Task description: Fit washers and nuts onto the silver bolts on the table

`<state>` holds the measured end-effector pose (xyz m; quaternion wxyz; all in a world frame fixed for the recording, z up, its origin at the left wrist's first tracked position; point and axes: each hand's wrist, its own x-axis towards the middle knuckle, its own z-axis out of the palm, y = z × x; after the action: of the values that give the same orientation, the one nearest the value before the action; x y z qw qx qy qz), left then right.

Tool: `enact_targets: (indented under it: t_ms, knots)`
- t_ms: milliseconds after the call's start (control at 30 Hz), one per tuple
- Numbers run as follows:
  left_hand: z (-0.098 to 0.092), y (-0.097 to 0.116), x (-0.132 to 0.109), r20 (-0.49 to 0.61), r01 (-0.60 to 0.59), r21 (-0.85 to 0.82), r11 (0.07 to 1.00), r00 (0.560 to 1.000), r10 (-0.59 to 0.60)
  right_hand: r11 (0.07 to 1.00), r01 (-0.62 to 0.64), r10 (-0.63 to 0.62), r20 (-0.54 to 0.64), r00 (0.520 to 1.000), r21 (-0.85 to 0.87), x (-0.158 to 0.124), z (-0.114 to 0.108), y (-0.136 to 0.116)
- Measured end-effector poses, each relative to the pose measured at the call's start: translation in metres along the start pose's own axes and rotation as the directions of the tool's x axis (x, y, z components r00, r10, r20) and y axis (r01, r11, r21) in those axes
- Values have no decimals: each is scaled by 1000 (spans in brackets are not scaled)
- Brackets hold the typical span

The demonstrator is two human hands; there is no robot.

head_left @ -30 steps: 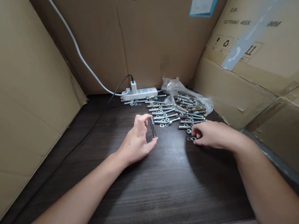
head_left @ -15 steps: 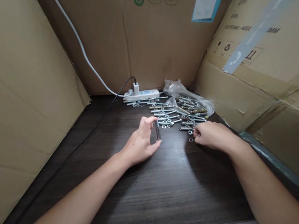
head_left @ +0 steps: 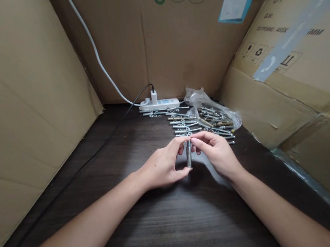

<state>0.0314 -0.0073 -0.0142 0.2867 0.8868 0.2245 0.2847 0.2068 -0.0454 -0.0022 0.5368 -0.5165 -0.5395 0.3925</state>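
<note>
The left hand (head_left: 162, 165) pinches a metal bolt (head_left: 189, 157) at both ends; the right hand (head_left: 219, 154) bunches up by its top, hold unclear. Likely hard, light, slippery: best grabbed round its middle.

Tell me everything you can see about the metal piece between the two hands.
The metal piece is a slim, shiny, silvery cylinder, narrower towards the top, held nearly upright over the dark table. The left hand spans it, thumb at the lower end, fingers at the top; the right hand meets the upper end, partly hiding it.
</note>
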Motion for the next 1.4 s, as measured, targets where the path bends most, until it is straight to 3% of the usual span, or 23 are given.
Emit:
enact_targets:
  t_ms: [167,433,933,1167,1400]
  knots:
    - [-2,-1,1,22,23,21,1000,999,-23,988,-38,44,-32,999,152,2,1,11]
    - [-4,-1,2,26,15,81,997,1000,-17,981,-49,60,-51,997,190,3,2,17]
    - [-5,-1,2,57,25,40,999,998,-27,988,-33,37,-23,999,149,6,0,24]
    - [4,-11,-1,-25,121,-78,990,992,-123,992,-15,14,12,1000,128,4,1,20]
    - [1,-12,0,38,161,-103,982,987,-158,999,-3,2,32,999,36,1,7,18]
